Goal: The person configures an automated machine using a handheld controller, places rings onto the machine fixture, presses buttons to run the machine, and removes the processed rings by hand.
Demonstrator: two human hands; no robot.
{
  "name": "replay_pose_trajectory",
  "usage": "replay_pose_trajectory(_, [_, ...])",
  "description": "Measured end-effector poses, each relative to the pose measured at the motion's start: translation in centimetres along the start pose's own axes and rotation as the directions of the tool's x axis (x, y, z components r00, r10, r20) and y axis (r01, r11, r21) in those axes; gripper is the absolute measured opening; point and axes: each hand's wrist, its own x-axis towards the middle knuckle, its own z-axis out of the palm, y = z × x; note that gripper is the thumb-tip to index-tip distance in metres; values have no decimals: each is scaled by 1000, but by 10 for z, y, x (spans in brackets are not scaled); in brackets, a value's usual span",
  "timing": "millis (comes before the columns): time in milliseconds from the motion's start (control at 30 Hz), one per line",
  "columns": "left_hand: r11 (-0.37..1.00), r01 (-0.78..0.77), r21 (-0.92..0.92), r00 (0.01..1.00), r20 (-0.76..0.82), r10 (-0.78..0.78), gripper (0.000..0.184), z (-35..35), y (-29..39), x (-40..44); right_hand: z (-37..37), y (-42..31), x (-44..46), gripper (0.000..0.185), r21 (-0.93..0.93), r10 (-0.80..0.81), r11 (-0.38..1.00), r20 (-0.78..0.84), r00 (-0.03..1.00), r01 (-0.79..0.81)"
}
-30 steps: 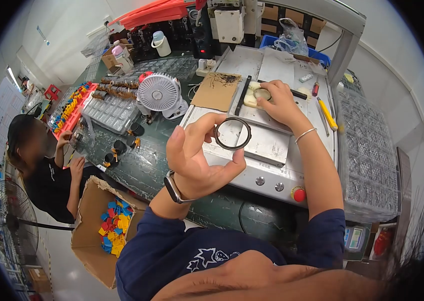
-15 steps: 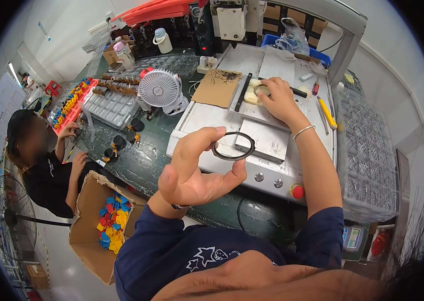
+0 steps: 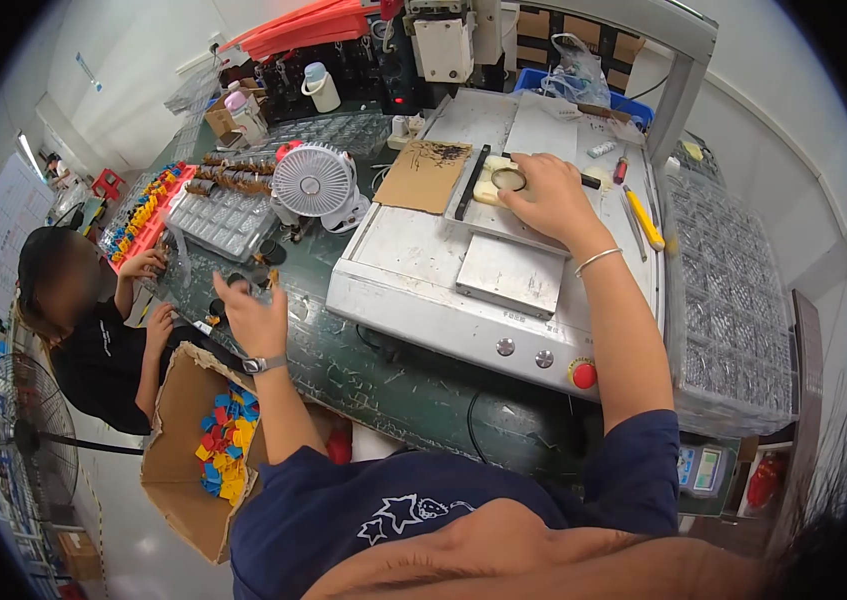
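My left hand [image 3: 257, 318] hovers over the green bench [image 3: 318, 345], beside small black round parts [image 3: 269, 253] with orange pieces. Its fingers are apart, with no ring visible between them. On the flat machine bed, my right hand [image 3: 553, 200] holds a dark-rimmed round ring [image 3: 508, 180] against a cream-coloured block [image 3: 489, 188]. Black bars [image 3: 473, 183] flank the block. A raised metal plate [image 3: 510, 275] lies nearer me, below the block.
A white fan [image 3: 313, 182] stands beside a cardboard sheet [image 3: 424, 176]. A yellow cutter [image 3: 645, 220] lies at right, near stacked clear trays [image 3: 728, 300]. At left, a co-worker [image 3: 93, 340] sits behind a carton [image 3: 183, 450] of coloured pieces. A red button [image 3: 581, 374] is at the machine's front.
My left hand has moved left from in front of the machine to the black parts, and the ring it held is out of sight. My right hand stays at the cream block.
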Motion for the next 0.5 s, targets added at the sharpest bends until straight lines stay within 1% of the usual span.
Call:
replay_pose_trajectory(33, [988,84,133,993,70,-94,92,10,-26,-11,-1,0,-1,51,1,1,1000,-5,1000,-1])
replay_pose_trajectory(67, [951,157,267,973,126,-196,94,17,-45,-21,-2,-1,-4,51,-20,-34,999,-4,999,34])
replay_pose_trajectory(100, [952,156,264,973,125,-193,94,23,-57,-28,-3,-2,-7,52,-43,-69,997,0,998,69])
replay_pose_trajectory(133, [898,207,389,930,206,-304,96,28,-67,-34,-4,-4,-9,52,-48,-69,996,-4,998,69])
replay_pose_trajectory(167, [826,239,511,868,268,-417,97,29,-66,-35,-5,-8,-12,54,-68,-94,993,49,994,97])
replay_pose_trajectory(200, [829,240,505,869,269,-416,97,32,-64,-34,-6,-11,-13,56,-86,-117,988,102,988,126])
replay_pose_trajectory(233, [846,194,496,906,240,-349,97,37,-61,-33,-4,-11,-14,58,-105,-67,990,197,978,89])
replay_pose_trajectory(267, [860,147,489,937,208,-279,96,39,-54,-31,-3,-12,-15,58,-110,-68,990,196,978,91])
replay_pose_trajectory(300, [885,130,447,953,191,-236,90,38,-41,-25,-3,-14,-16,60,-142,-55,986,225,973,89])
replay_pose_trajectory(333, [927,54,371,987,121,-106,87,38,-28,-17,-4,-15,-16,62,-176,-40,981,251,967,86])
replay_pose_trajectory(367, [954,-34,298,999,41,23,83,36,-12,-9,-4,-16,-15,62,-183,-35,980,243,969,81])
replay_pose_trajectory(400, [981,-88,172,996,-8,91,74,27,16,4,-3,-18,-15,63,-172,-19,983,255,967,64])
replay_pose_trajectory(433, [979,-171,106,983,-50,177,69,19,49,17,-3,-21,-17,64,-159,0,986,270,963,45])
replay_pose_trajectory(467, [967,-252,42,962,-93,255,65,12,83,27,-5,-23,-15,67,-175,26,984,317,948,31])
replay_pose_trajectory(500, [942,-333,-46,938,-118,326,57,7,116,32,-11,-24,-14,67,-186,35,982,323,946,28])
